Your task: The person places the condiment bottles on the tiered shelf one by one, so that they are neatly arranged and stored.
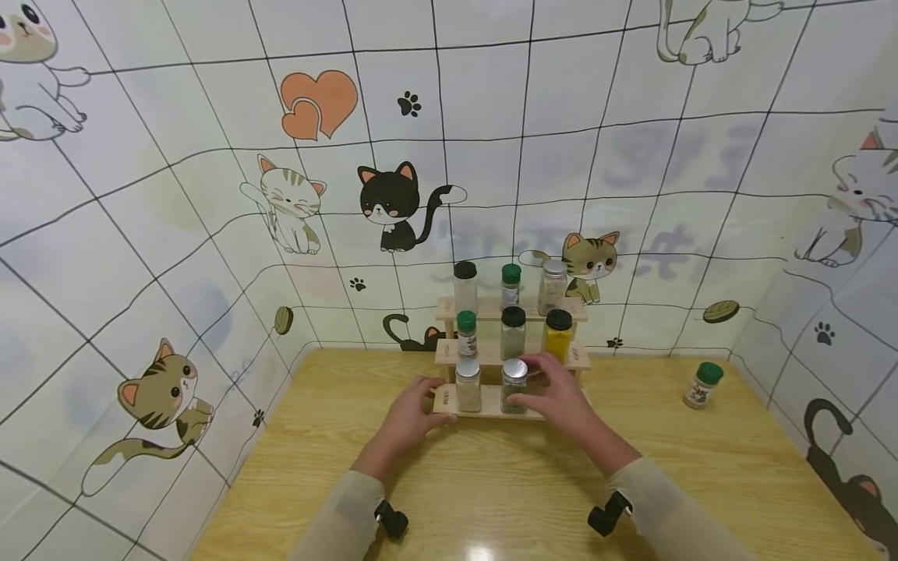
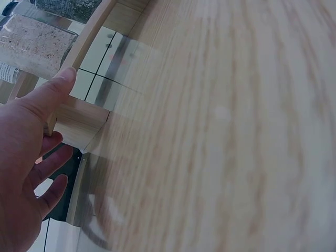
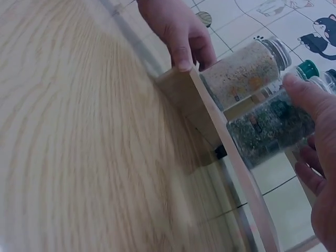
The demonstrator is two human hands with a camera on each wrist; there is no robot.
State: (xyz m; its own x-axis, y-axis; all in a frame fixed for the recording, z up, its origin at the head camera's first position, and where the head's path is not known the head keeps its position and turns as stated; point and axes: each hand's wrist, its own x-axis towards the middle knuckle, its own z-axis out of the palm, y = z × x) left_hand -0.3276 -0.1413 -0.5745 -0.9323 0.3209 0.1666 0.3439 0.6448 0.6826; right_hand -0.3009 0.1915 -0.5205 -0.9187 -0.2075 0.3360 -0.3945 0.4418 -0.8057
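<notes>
A three-tier wooden spice rack [image 1: 449, 353] stands against the back wall. My left hand [image 1: 412, 417] holds the left end of its lowest shelf; in the left wrist view the thumb [image 2: 63, 79] lies on the board, with fingers below. My right hand [image 1: 557, 397] grips a clear silver-lidded jar of dark green herbs [image 3: 273, 126] on that shelf. The thumb is on one side of the jar and the fingers are on the other, partly hidden. To its left stands a silver-lidded jar of pale pinkish grains [image 3: 242, 76].
Higher on the rack are a yellow jar with a black lid [image 1: 557, 339], a green-capped bottle [image 1: 467, 336] and several other jars. Another green-capped bottle [image 1: 701, 386] stands alone on the wooden table [image 1: 477, 483] at the right. Cat-patterned walls [image 1: 491, 156] enclose the table.
</notes>
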